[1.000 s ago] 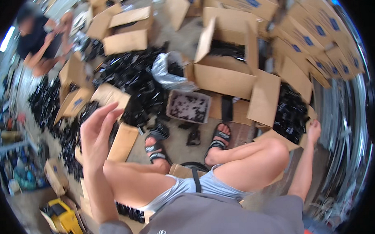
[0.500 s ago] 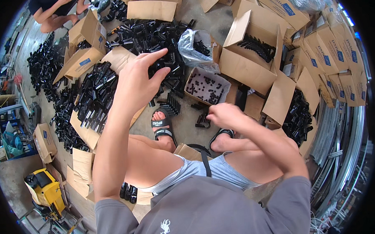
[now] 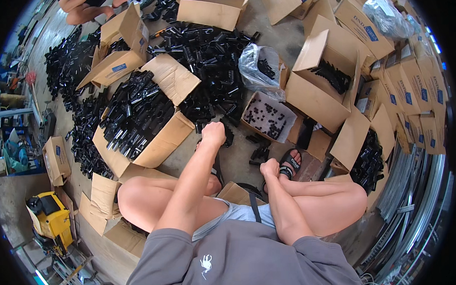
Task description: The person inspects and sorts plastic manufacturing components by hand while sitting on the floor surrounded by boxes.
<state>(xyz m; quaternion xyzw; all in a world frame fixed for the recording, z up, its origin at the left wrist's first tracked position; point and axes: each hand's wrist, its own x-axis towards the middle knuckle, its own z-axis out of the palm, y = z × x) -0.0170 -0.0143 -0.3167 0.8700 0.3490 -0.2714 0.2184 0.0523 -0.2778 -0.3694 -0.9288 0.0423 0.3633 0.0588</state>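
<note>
My left hand (image 3: 212, 134) is closed over the edge of a small row of black parts (image 3: 228, 138) on the floor, between my feet and the big pile. Its fingers point away, so whatever they hold is hidden. My right hand (image 3: 270, 167) is also closed, knuckles up, beside my right sandal (image 3: 290, 163). Just beyond it lie a few loose black tubular pieces (image 3: 260, 150); its fingers hide any thing inside. A shallow lined box (image 3: 250, 122) with many tiny black pieces stands ahead of my right hand.
A large pile of glossy black parts (image 3: 212, 62) spreads ahead. On the left an open carton (image 3: 165, 139) is full of them. To the right stand another open carton (image 3: 311, 92) and stacked boxes (image 3: 402, 88). Metal rails (image 3: 416, 201) lie far right. Another person's legs (image 3: 85, 14) show far left.
My left hand has come down from a raised, spread pose to the black parts and closed. My right hand has drawn nearer to me. The view has shifted.
</note>
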